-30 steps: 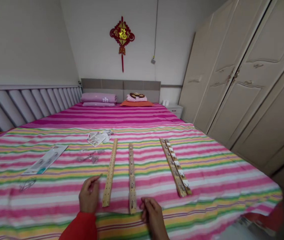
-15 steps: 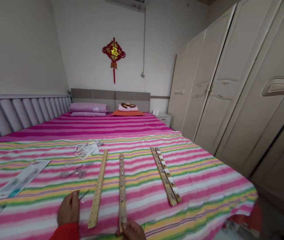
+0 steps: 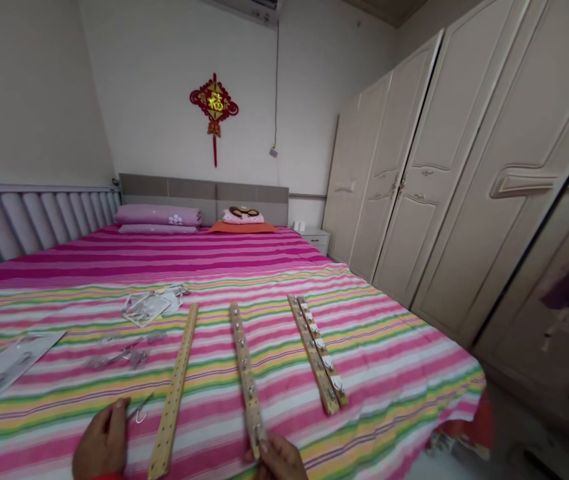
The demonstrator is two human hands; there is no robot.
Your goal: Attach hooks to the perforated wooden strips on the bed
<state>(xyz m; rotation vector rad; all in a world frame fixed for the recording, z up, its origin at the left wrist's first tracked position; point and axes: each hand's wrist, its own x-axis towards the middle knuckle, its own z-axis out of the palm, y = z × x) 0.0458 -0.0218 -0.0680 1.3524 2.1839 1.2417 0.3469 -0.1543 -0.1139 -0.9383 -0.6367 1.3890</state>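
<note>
My left hand [image 3: 101,445] is low at the left, pinching a small metal hook [image 3: 139,411] just left of a bare wooden strip with holes [image 3: 174,390]. At the bottom edge my right hand [image 3: 278,459] grips the near end of a second wooden strip [image 3: 245,373], which has metal hooks fitted along it. Both strips lie on the striped bedspread [image 3: 389,347]. A pair of wooden strips with white-capped hooks [image 3: 318,351] lies further right, untouched.
Loose metal hooks [image 3: 124,355] and clear plastic packets [image 3: 147,306] lie on the bed beyond my left hand. A printed card [image 3: 1,368] is at the far left. Pillows [image 3: 159,216] sit by the headboard. Wardrobe doors [image 3: 444,180] line the right side.
The view has swung right and up, so both hands sit lower and further left in the frame. My right hand has closed on the hooked strip's near end, which has slid rightward.
</note>
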